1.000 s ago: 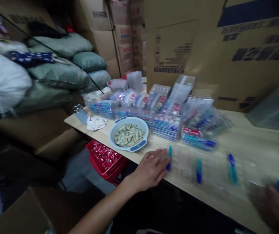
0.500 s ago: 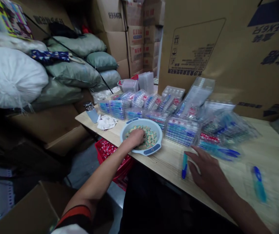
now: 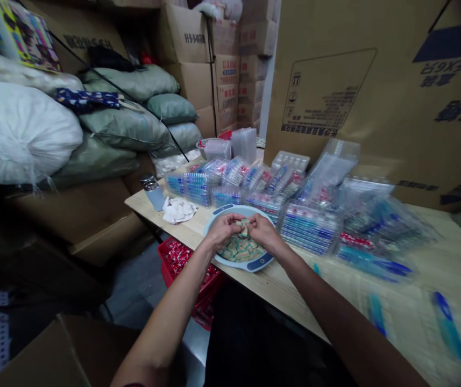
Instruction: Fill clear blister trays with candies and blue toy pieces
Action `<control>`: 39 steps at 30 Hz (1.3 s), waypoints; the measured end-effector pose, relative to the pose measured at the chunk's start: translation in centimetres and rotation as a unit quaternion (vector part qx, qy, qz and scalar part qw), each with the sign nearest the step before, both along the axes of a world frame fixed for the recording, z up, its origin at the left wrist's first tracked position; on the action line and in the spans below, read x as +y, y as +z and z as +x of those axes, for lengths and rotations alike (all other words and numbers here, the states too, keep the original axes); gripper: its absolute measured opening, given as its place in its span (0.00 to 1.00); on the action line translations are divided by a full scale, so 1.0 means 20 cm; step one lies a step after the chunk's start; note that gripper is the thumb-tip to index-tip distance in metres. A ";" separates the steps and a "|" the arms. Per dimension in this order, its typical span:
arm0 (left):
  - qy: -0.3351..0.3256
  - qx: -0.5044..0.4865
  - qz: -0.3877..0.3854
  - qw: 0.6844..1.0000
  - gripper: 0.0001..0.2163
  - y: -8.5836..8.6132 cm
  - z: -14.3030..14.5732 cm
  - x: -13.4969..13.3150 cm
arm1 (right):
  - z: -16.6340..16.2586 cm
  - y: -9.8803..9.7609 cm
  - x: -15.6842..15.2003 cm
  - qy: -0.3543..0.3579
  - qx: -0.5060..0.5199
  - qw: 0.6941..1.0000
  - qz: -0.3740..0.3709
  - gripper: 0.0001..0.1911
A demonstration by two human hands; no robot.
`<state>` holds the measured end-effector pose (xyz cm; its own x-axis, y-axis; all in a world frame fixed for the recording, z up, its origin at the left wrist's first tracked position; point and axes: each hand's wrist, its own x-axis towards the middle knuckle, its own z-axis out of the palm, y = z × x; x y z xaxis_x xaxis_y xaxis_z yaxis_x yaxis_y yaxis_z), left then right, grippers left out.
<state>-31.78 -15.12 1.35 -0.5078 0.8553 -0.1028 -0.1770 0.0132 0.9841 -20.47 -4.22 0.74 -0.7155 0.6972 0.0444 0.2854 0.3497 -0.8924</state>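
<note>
A pale blue bowl (image 3: 260, 263) of several small green-and-tan wrapped pieces (image 3: 240, 250) sits near the table's front edge. Both my hands meet over it. My left hand (image 3: 222, 230) and my right hand (image 3: 263, 231) have their fingers pinched together on one small wrapped piece (image 3: 245, 230) held between them above the bowl. Behind the bowl lie several clear plastic packs (image 3: 309, 226) with blue and red items inside.
Blue pens in clear trays (image 3: 446, 322) lie on the wooden table (image 3: 435, 269) at the right. A crumpled white cloth (image 3: 177, 209) and small jar (image 3: 153, 191) sit at the left end. A red basket (image 3: 182, 263) stands below. Large cardboard boxes (image 3: 367, 91) and stuffed sacks (image 3: 125, 126) surround the table.
My right hand left the pens on the table and moved left to the bowl. My left hand lifted from the pile, and both now pinch one piece together.
</note>
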 end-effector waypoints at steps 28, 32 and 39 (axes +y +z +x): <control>0.072 0.112 -0.048 0.990 0.14 -0.07 0.02 0.04 | -0.01 -0.09 0.01 0.045 0.101 0.994 -0.025 0.11; 0.067 0.036 -0.009 0.997 0.14 -0.04 0.00 0.02 | -0.03 -0.13 0.01 0.044 0.104 0.993 -0.041 0.11; 0.046 -0.012 -0.004 0.999 0.13 -0.02 0.01 0.01 | -0.01 -0.13 -0.01 0.075 0.166 0.981 -0.070 0.05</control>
<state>-31.61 -14.84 1.01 -0.5812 0.8044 -0.1229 -0.2020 0.0037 0.9794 -20.74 -4.36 -1.91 -0.7732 0.6005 0.2037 -0.0738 0.2339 -0.9695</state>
